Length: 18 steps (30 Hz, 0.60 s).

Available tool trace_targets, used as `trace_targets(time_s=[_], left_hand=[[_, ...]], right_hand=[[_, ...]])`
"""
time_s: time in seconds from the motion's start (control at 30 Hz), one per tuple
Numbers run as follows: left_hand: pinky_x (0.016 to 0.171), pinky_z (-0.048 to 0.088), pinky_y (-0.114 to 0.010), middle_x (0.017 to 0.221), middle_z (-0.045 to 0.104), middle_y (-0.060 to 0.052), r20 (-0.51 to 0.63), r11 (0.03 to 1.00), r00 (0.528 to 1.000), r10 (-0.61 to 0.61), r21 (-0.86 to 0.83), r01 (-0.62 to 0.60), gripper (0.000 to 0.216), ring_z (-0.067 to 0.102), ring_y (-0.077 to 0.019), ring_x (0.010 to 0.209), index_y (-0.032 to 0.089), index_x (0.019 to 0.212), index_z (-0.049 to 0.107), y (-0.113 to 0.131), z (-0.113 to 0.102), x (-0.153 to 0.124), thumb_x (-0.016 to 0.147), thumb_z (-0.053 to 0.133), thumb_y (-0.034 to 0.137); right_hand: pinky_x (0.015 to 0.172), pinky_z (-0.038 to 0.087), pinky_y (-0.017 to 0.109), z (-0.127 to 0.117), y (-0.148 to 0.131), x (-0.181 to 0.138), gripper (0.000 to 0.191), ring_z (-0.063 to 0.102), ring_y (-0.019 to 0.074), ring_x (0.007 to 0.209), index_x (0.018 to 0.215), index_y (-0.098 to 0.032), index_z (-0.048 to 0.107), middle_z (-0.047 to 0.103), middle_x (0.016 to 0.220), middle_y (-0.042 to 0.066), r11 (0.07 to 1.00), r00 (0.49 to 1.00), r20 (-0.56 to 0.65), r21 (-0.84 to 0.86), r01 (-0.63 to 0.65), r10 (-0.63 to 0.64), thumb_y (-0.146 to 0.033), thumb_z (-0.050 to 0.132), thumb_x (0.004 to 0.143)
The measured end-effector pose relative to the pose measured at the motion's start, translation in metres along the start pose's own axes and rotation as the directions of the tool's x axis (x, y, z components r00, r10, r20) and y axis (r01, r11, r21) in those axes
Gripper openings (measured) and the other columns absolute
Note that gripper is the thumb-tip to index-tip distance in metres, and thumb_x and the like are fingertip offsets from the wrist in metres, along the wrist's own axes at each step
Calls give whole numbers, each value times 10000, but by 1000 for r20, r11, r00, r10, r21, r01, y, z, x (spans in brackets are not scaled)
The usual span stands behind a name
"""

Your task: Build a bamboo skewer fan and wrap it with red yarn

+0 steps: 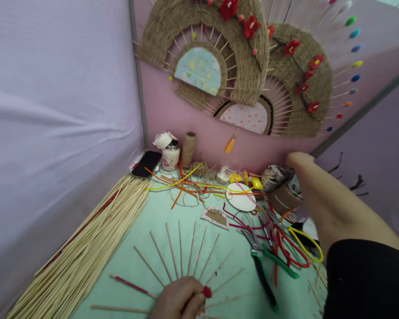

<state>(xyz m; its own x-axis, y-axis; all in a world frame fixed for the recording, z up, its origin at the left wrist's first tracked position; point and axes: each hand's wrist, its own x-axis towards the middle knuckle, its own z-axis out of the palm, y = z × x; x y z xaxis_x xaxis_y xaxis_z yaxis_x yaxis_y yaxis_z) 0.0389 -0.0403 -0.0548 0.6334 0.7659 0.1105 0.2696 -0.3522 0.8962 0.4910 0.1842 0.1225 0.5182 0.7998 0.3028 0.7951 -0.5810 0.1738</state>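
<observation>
A pale green surface (136, 261) holds a fan of thin wooden sticks (182, 252); left hand (177, 301) fingers press its centre. Right hand (299, 160) reaches away, fingers hidden.

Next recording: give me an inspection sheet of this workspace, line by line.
Surface: mint-green table, crowded at the back.
Job's things: fan of wooden sticks radiating out from the left hand.
Clutter: skewer bundle, twine spool, jar, phone, pliers, white disc.
Hands: left hand presses on the fan's hub; right hand reaches the back right, fingers hidden.
Cables: coloured wires lie tangled.
Surroundings: woven fan decorations on pink wall.
</observation>
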Motion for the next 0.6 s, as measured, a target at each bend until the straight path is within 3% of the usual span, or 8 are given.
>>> trace_targets(time_s=[0.1, 0.17, 0.27, 0.33, 0.43, 0.5, 0.53, 0.6], left_hand=[[657, 414, -215, 747, 636, -43, -14, 999, 1000, -24, -44, 23, 349, 576, -135, 695, 187, 822, 587, 7, -1, 0, 997, 350, 375], [665, 402, -224, 745, 613, -34, -40, 992, 996, -83, -97, 79, 351, 554, -135, 702, 183, 803, 570, 11, -3, -1, 997, 359, 385], [655, 387, -231, 725, 566, -15, -114, 966, 979, -172, -214, 145, 352, 517, -133, 697, 178, 779, 553, 17, -6, 0, 981, 407, 426], [628, 379, -227, 691, 518, 6, -193, 934, 954, -229, -319, 160, 346, 481, -123, 663, 179, 782, 552, 17, -10, 2, 965, 444, 452], [529, 345, -206, 617, 430, 47, -329, 850, 877, -349, -506, 149, 342, 394, -94, 547, 183, 789, 547, 13, -19, 7, 934, 504, 490], [523, 377, -192, 646, 493, 38, -442, 797, 804, -398, -600, 64, 330, 442, -89, 553, 184, 806, 562, 11, -28, 13, 904, 557, 499], [604, 445, -196, 734, 568, 10, -504, 780, 770, -393, -625, -11, 313, 535, -101, 652, 182, 822, 576, 10, -32, 15, 889, 591, 487], [826, 515, -267, 1083, 649, -62, -587, 724, 717, -376, -670, -168, 280, 631, -165, 987, 185, 862, 605, 14, -41, 19, 862, 643, 462]], right_hand=[[866, 468, 387, -19, 1, -5, 351, 595, 259, 1153, 1147, -19, 656, 602, 1179, 232, 997, 988, 139, -47, -65, 71, -249, 427, 1014], [806, 403, 437, -37, -1, -17, 368, 534, 348, 1233, 1149, 63, 652, 573, 1160, 317, 997, 989, 138, -56, -52, 59, -170, 410, 998], [757, 366, 446, -70, -8, -52, 365, 496, 399, 1253, 1235, 54, 600, 531, 1221, 337, 999, 1000, 19, -42, 11, -10, -133, 445, 962], [712, 373, 421, -91, -14, -86, 351, 567, 404, 1137, 1179, 59, 620, 555, 1187, 332, 995, 988, -115, -2, 102, -101, -140, 479, 927], [712, 400, 413, -112, -20, -142, 349, 616, 344, 983, 1151, 22, 628, 581, 1154, 321, 959, 950, -208, 111, 260, -234, -198, 513, 906], [751, 428, 401, -115, -23, -182, 262, 612, 278, 897, 1062, -70, 663, 631, 1060, 234, 886, 923, -214, 277, 371, -320, -230, 587, 869], [745, 443, 384, -113, -24, -203, 220, 611, 244, 831, 1014, -106, 666, 649, 990, 183, 824, 918, -192, 406, 396, -347, -239, 615, 847], [694, 472, 343, -104, -25, -245, 246, 615, 199, 743, 1011, -152, 639, 664, 915, 110, 595, 912, -114, 724, 349, -395, -328, 630, 839]])
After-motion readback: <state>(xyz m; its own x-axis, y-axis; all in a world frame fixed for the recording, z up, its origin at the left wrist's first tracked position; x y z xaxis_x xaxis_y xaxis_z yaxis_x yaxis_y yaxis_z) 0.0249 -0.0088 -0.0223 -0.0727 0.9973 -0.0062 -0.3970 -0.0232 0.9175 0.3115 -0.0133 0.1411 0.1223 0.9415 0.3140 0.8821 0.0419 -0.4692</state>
